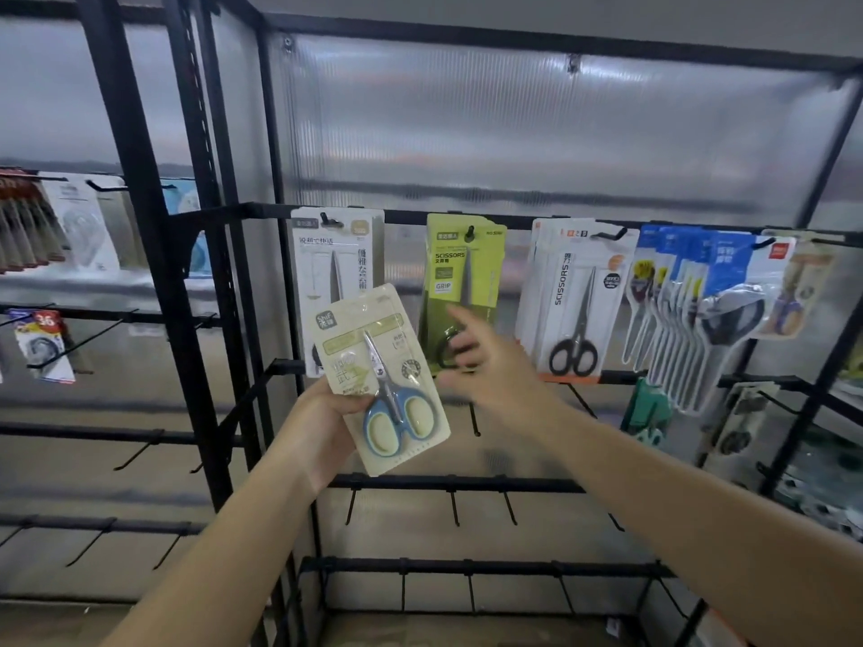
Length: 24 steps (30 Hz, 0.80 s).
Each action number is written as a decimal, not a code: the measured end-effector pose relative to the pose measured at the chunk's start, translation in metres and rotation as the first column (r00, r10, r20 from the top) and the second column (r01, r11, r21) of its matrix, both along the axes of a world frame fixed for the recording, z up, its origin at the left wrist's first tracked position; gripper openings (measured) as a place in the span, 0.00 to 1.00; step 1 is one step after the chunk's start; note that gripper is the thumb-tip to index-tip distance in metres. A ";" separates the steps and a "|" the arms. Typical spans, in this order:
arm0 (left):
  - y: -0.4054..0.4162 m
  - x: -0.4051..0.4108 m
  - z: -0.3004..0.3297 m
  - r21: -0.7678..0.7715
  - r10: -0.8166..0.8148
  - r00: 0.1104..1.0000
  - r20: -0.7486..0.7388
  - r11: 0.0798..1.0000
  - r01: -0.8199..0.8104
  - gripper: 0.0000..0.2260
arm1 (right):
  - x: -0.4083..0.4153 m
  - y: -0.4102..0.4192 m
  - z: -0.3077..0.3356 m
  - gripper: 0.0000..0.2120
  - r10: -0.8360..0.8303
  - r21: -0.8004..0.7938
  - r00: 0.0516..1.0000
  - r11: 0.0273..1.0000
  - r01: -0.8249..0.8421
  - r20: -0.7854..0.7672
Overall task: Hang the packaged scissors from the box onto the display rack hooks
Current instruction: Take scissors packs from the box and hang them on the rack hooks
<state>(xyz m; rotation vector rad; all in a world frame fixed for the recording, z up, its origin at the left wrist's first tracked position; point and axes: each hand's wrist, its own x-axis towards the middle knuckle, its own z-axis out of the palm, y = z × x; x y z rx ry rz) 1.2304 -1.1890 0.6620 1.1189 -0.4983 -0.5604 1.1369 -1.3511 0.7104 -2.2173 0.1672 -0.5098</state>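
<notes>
Left hand [322, 427] is gripping cream scissors pack [380, 378], blue-and-cream handles, tilted, in front of the display rack [448, 483]. Right hand [485, 366] is blurring, fingers spread, holding nothing. Card print is unreadable.

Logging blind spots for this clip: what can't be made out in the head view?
- Source box: not in the frame.
- Right hand: motion-blurred; finger pose unclear.
- Green scissors pack: lower part hidden behind that hand.
- White pack: bottom covered by the held cream pack.
- Left hand: fingers hidden behind the pack.
</notes>
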 end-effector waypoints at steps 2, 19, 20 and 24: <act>-0.007 -0.003 -0.006 0.025 -0.028 1.000 -0.003 0.999 0.029 0.22 | -0.002 0.004 -0.017 0.45 0.105 0.080 0.987 0.992 -0.096 -0.122; -0.142 -0.076 -0.042 0.387 -0.085 0.941 0.328 0.921 -0.052 0.09 | -0.107 -0.136 -0.111 0.47 -0.364 0.338 0.924 0.861 0.381 -0.114; -0.154 -0.081 -0.042 0.424 -0.111 0.909 0.401 0.903 -0.076 0.08 | -0.118 -0.152 -0.114 0.47 -0.384 0.371 0.917 0.841 0.395 -0.105; -0.205 -0.102 -0.035 0.463 -0.224 0.676 0.702 0.865 -0.194 0.13 | -0.153 -0.215 -0.106 0.47 -0.559 0.369 0.828 0.759 0.537 -0.056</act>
